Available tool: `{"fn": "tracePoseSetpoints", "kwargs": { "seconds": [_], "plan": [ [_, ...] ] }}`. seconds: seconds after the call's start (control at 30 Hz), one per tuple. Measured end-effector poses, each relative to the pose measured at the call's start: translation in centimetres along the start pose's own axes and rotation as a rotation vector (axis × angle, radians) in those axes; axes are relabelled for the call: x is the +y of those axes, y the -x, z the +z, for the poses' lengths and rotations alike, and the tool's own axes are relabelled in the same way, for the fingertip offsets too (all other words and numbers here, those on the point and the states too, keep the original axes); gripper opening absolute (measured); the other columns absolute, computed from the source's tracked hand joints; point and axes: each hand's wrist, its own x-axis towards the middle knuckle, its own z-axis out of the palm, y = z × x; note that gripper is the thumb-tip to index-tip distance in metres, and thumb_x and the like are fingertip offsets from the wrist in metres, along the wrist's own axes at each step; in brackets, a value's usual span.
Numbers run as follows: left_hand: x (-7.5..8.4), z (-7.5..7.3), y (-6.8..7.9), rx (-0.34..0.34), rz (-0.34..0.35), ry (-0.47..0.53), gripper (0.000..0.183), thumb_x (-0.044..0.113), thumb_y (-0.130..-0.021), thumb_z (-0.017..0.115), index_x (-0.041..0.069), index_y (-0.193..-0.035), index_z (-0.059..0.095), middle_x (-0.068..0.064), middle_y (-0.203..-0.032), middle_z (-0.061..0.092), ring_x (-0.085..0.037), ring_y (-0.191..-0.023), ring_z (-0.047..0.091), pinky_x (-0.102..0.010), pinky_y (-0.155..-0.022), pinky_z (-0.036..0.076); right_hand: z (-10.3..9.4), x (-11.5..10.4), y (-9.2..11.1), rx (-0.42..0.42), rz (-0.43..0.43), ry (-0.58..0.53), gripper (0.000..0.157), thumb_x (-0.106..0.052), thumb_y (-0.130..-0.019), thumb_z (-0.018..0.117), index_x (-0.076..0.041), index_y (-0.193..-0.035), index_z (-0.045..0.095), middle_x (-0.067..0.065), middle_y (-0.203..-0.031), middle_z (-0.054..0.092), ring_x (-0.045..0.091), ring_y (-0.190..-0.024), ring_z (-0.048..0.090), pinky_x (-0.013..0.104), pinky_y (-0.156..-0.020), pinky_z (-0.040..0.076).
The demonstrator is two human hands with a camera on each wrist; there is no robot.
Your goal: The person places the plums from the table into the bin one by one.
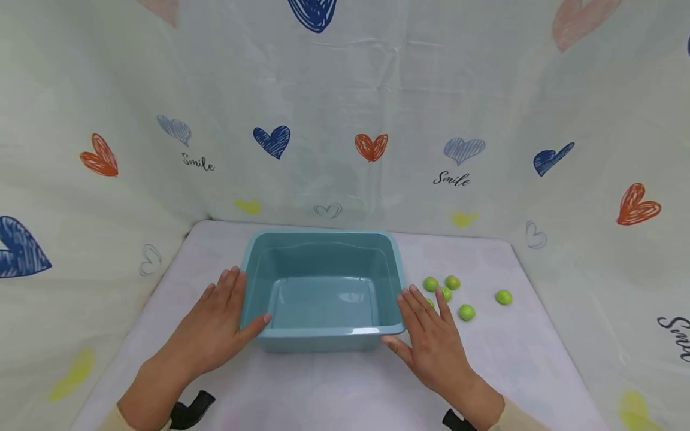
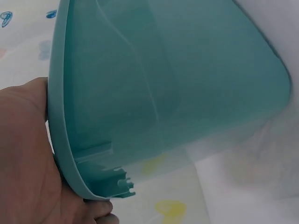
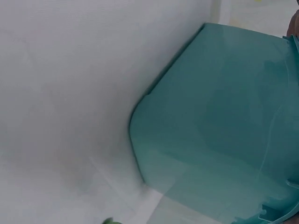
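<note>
A light blue plastic basin [image 1: 323, 299] stands upright on the table with nothing inside. My left hand [image 1: 212, 326] rests along its left rim, fingers straight and pointing away, thumb reaching over the near left corner. In the left wrist view that hand [image 2: 28, 158] lies against the rim of the basin [image 2: 177, 84]. My right hand [image 1: 433, 347] touches the near right corner with straight fingers, thumb by the front rim. The right wrist view shows mostly the outer wall of the basin [image 3: 210, 121], with only slivers of a hand at its edge.
Several small round green balls [image 1: 466, 312] lie right of the basin, some partly hidden behind my right hand. A white cloth covers the table [image 1: 323, 395]. Behind and at both sides hangs a white curtain [image 1: 345, 84] printed with hearts.
</note>
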Motion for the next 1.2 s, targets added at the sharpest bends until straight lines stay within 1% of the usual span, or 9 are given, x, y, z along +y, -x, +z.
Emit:
{"fn": "tracePoseSetpoints", "kwargs": {
  "seconds": [0.23, 0.33, 0.4, 0.47, 0.57, 0.63, 0.7, 0.93, 1.2],
  "plan": [
    [-0.2, -0.1, -0.1, -0.002, 0.001, -0.023, 0.107, 0.073, -0.102, 0.047, -0.010, -0.163, 0.021, -0.031, -0.172, 0.017, -0.050, -0.159, 0.019, -0.072, -0.124, 0.016, 0.5, 0.6, 0.3, -0.013, -0.006, -0.104, 0.077, -0.057, -0.113, 0.033, 0.009, -0.146, 0.055, 0.025, -0.148, 0.060, 0.041, -0.141, 0.056, 0.046, -0.132, 0.021],
    [-0.2, 0.0, 0.1, 0.014, 0.006, -0.035, 0.107, 0.073, -0.101, 0.050, -0.011, -0.162, 0.023, -0.032, -0.171, 0.020, -0.050, -0.158, 0.022, -0.072, -0.124, 0.018, 0.5, 1.7, 0.3, -0.010, 0.001, -0.130, 0.074, -0.056, -0.113, 0.032, 0.006, -0.143, 0.059, 0.020, -0.146, 0.063, 0.038, -0.139, 0.057, 0.039, -0.133, 0.018],
    [-0.2, 0.1, 0.1, 0.020, 0.009, -0.032, 0.108, 0.073, -0.100, 0.051, -0.011, -0.163, 0.023, -0.032, -0.171, 0.020, -0.050, -0.158, 0.023, -0.072, -0.124, 0.020, 0.4, 3.1, 0.3, -0.007, 0.038, -0.146, 0.071, -0.057, -0.113, 0.033, 0.003, -0.139, 0.062, 0.018, -0.142, 0.065, 0.038, -0.135, 0.058, 0.037, -0.132, 0.020],
    [-0.2, 0.2, 0.0, 0.017, 0.007, -0.017, 0.109, 0.073, -0.099, 0.051, -0.011, -0.163, 0.022, -0.032, -0.171, 0.020, -0.050, -0.158, 0.022, -0.072, -0.124, 0.020, 0.5, 4.9, 0.5, -0.005, 0.096, -0.150, 0.066, -0.055, -0.112, 0.039, 0.002, -0.134, 0.065, 0.018, -0.137, 0.068, 0.039, -0.132, 0.060, 0.042, -0.129, 0.029],
    [-0.4, 0.3, -0.2, 0.006, 0.004, 0.015, 0.112, 0.074, -0.099, 0.053, -0.011, -0.163, 0.019, -0.032, -0.172, 0.017, -0.051, -0.158, 0.021, -0.072, -0.124, 0.020, 0.7, 7.7, 1.3, -0.031, 0.218, -0.141, 0.053, -0.044, -0.107, 0.062, 0.003, -0.130, 0.066, 0.021, -0.131, 0.070, 0.042, -0.127, 0.061, 0.055, -0.116, 0.042],
    [-0.6, 0.3, -0.3, 0.006, 0.009, 0.030, 0.112, 0.073, -0.098, 0.054, -0.010, -0.164, 0.018, -0.032, -0.172, 0.017, -0.050, -0.158, 0.020, -0.072, -0.123, 0.021, 0.9, 9.6, 2.2, -0.067, 0.292, -0.121, 0.048, -0.031, -0.099, 0.074, 0.006, -0.129, 0.066, 0.024, -0.127, 0.070, 0.044, -0.125, 0.062, 0.061, -0.109, 0.045],
    [-1.0, 0.4, -0.4, 0.009, 0.018, 0.040, 0.111, 0.071, -0.099, 0.056, -0.010, -0.164, 0.018, -0.032, -0.172, 0.017, -0.050, -0.158, 0.021, -0.072, -0.123, 0.023, 1.1, 11.4, 3.4, -0.117, 0.359, -0.090, 0.049, -0.021, -0.092, 0.082, 0.008, -0.128, 0.065, 0.026, -0.125, 0.070, 0.047, -0.124, 0.061, 0.063, -0.107, 0.046],
    [-1.2, 0.5, -0.7, -0.008, 0.025, 0.081, 0.111, 0.071, -0.098, 0.058, -0.007, -0.165, 0.016, -0.029, -0.173, 0.015, -0.049, -0.160, 0.019, -0.069, -0.124, 0.022, 0.5, 16.9, 7.2, -0.252, 0.519, 0.032, 0.052, -0.022, -0.093, 0.079, 0.012, -0.128, 0.063, 0.033, -0.125, 0.066, 0.053, -0.123, 0.055, 0.070, -0.101, 0.045],
    [-0.8, 0.5, -0.7, 0.000, 0.026, 0.091, 0.112, 0.069, -0.098, 0.060, -0.010, -0.164, 0.015, -0.031, -0.172, 0.015, -0.050, -0.159, 0.017, -0.068, -0.126, 0.018, -1.0, 23.3, 9.6, -0.284, 0.518, 0.195, 0.053, -0.018, -0.087, 0.079, 0.014, -0.125, 0.061, 0.035, -0.122, 0.064, 0.054, -0.119, 0.054, 0.073, -0.103, 0.040]
  ]
}}
